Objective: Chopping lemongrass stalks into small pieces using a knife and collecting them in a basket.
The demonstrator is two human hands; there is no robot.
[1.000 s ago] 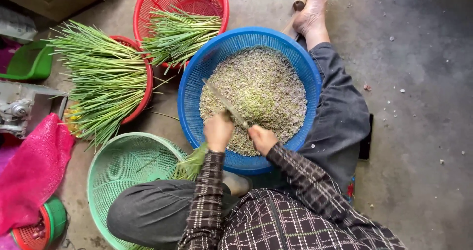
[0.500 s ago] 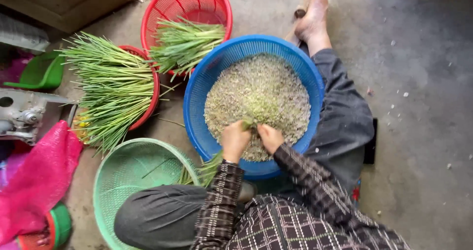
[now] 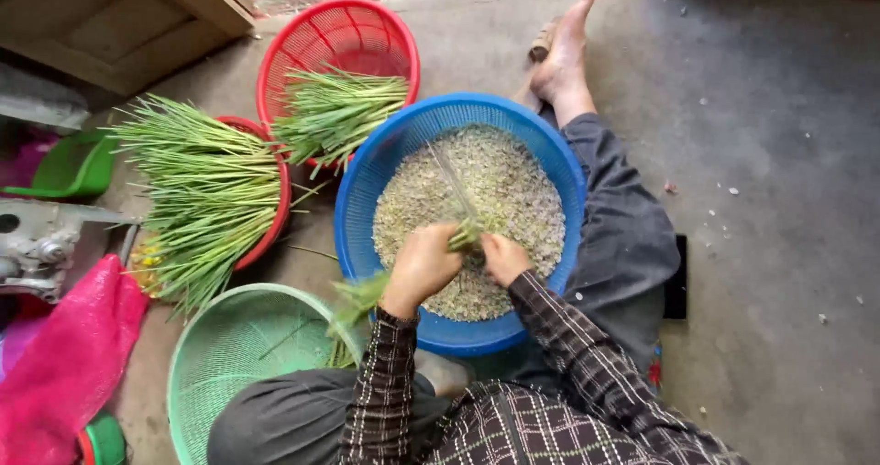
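**Hands at work over the blue basket**

Taking the round blue plastic basket [image 3: 367,199] of pale chopped bits as landmark: far to its left lies a pink mesh bag [image 3: 64,364] on the concrete floor [image 3: 779,245]. Nearer, left of it, a red basket [image 3: 275,199] carries a sheaf of long green stalks [image 3: 202,190]; below-left sits an empty green mesh basket [image 3: 229,355]. Above-left, a second red mesh basket [image 3: 339,34] holds more stalks. Over the blue basket's near side, the left hand [image 3: 423,265] is closed around a small bunch of green stems [image 3: 367,293]. The right hand [image 3: 502,256], fingers curled, pinches the bunch's tip just beside it.
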